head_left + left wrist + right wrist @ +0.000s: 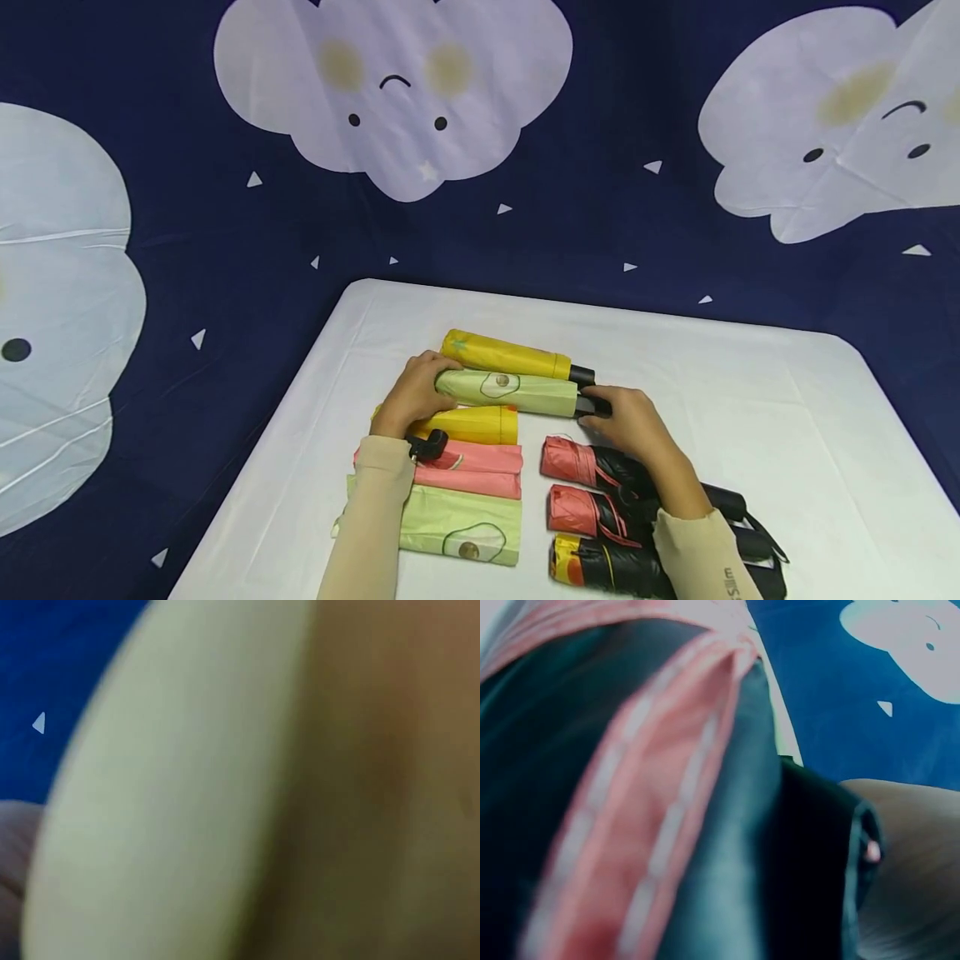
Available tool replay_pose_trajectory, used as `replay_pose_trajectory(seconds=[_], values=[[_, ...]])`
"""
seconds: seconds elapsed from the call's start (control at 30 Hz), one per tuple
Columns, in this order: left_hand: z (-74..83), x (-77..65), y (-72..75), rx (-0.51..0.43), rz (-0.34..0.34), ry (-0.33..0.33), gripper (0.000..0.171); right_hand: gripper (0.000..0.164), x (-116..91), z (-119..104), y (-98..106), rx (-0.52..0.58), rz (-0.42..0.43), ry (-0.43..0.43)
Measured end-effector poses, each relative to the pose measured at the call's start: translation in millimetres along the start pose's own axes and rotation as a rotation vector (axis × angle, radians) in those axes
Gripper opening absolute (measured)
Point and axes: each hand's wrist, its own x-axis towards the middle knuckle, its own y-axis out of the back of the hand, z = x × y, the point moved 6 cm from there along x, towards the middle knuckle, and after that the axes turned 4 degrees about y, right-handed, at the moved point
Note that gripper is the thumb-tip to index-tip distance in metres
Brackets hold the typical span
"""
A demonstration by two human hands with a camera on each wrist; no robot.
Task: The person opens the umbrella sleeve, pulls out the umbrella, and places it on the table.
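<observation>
A folded umbrella in a light green avocado-print sleeve (536, 394) lies across the white table between both hands in the head view. My left hand (418, 390) grips its left end, thumb and fingers around the sleeve. At the opposite end, my right hand (628, 419) holds the black handle (592, 406), its fingers partly hidden. Just behind lies another umbrella in a yellow sleeve (510, 354) with a black handle. A flat yellow sleeve (480, 425) is under and in front of the left wrist. The left wrist view shows mainly blurred cuff and skin.
Nearer me on the left lie a flat pink sleeve (480, 468) and a flat green avocado sleeve (457, 525). Below the right forearm are black umbrellas with pink edges (570, 458) and one with a yellow edge (566, 558). A dark blue cloud-print cloth (600, 167) surrounds the table.
</observation>
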Motion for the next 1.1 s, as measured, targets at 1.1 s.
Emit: replay_pose_trajectory(seconds=[1.1], values=[[8.2,-8.1,4.6,-0.085,-0.001,-0.153,0.048,0.047,-15,12,10,0.116,0.068,0.107]])
